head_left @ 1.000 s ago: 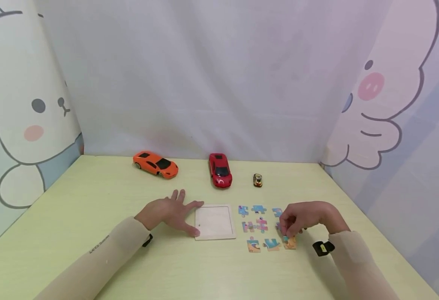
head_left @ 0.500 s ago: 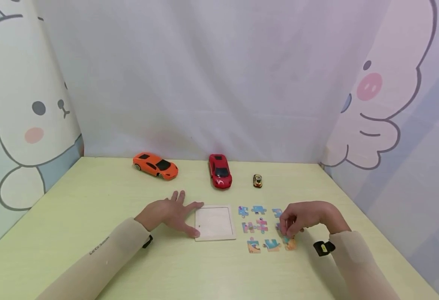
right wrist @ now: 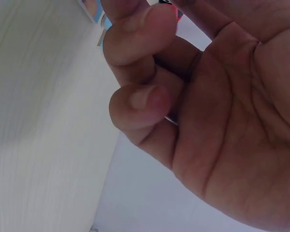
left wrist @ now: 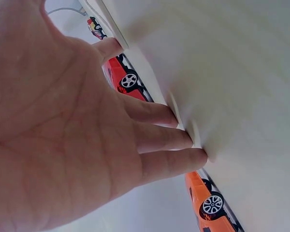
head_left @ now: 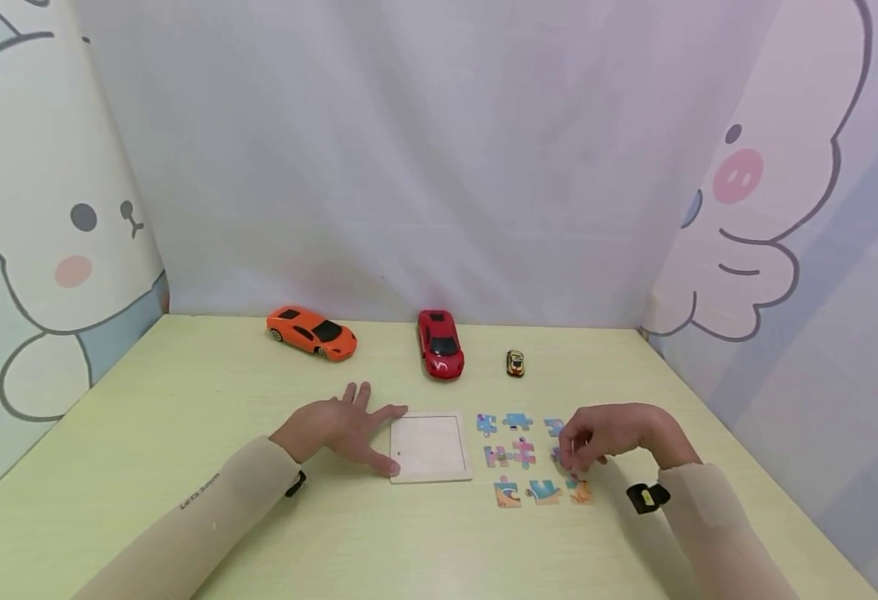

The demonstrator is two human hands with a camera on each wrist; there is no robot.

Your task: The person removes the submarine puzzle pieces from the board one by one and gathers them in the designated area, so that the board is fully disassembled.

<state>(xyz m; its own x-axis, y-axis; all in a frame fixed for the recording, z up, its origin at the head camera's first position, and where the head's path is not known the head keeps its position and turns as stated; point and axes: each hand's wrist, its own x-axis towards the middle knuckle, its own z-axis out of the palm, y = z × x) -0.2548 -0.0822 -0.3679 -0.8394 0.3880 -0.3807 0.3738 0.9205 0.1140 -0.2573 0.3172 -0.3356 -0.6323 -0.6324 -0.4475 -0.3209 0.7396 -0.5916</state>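
Note:
In the head view my left hand (head_left: 344,427) lies spread at the left edge of a pale square puzzle board (head_left: 429,447). Its thumb and index finger touch the two left corners, and the other fingertips reach the tabletop in the left wrist view. My right hand (head_left: 607,436) is bent down with curled fingers over the right column of jigsaw pieces. Thumb and fingertips are right at the top of the orange and teal corner piece (head_left: 581,492). A purple piece (head_left: 556,455) is partly hidden behind the fingers. I cannot tell whether the fingertips pinch a piece.
Several more jigsaw pieces lie in rows between board and right hand, among them a pink one (head_left: 524,452) and a blue one (head_left: 517,422). Behind stand an orange toy car (head_left: 311,332), a red toy car (head_left: 441,344) and a tiny yellow one (head_left: 515,363). A curtain (head_left: 408,167) closes the back.
At the right fingertips the orange and teal corner piece has turned slightly, and its upper tab shows more. The left hand and the board have stayed in place.

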